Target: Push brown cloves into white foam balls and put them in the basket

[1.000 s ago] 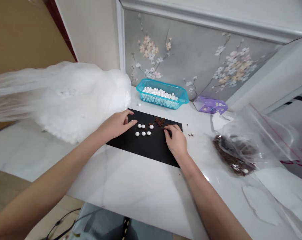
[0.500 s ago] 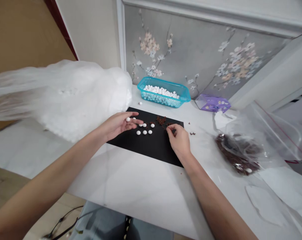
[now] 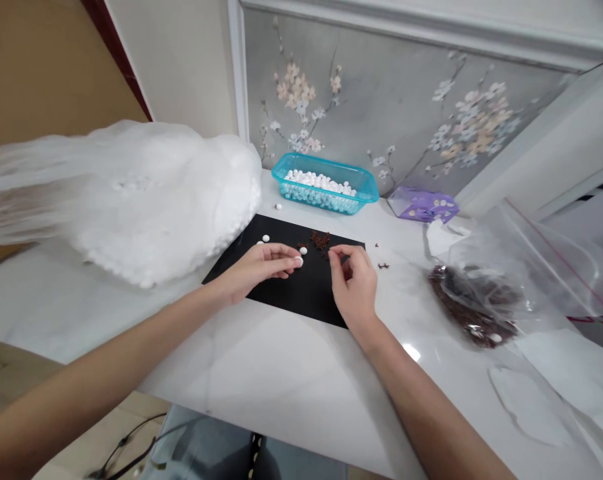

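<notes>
My left hand is over the black mat, its thumb and fingers pinched on a small white ball. Just beyond the fingertips lies another white ball on the mat. More balls show behind the hand, and it may hide others. At the mat's right side my right hand is closed, thumb against index finger; whatever is in the pinch is too small to name. A little heap of tiny dark brown pieces lies on the mat between the two hands, toward the back.
Behind the mat stands a teal basket holding many white balls. A big bag of white balls fills the left. To the right are a purple packet and a clear bag of brown pieces. A few brown bits lie loose.
My left hand has moved right and closed from spread fingers into a pinch on a white ball, now covering the area of the ball rows. My right hand stays pinched, nearly in place.
</notes>
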Demonstrator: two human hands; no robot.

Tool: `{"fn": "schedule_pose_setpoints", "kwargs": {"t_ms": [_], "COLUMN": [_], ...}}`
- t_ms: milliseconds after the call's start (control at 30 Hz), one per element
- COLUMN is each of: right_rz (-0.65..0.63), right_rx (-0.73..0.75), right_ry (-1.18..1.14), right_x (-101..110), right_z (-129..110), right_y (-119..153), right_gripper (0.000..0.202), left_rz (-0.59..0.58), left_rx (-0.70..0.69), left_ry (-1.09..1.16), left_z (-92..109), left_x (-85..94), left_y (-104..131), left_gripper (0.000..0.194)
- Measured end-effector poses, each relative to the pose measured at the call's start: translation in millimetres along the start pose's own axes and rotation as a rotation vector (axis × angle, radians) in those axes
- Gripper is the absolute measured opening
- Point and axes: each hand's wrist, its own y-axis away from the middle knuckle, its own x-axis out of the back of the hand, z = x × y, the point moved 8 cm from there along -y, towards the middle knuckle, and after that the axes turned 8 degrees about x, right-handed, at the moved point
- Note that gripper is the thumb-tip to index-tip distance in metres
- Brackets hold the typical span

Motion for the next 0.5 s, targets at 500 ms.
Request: {"fn": "schedule_pose_setpoints", "kwargs": {"t_ms": [500], "right_rz": [-0.066], "right_rx": [0.039], "right_ry": [-0.257], "right_x": [-10.9], "right_z": [-29.1], "right_y": [8.9], "right_gripper": [0.009], "left_rz": [-0.188], "left_rx": [0.060], "left_ry": [0.151], "left_z": [-14.5], "left_x": [-20.6], "left_y": [0.5], "left_gripper": [0.023]}}
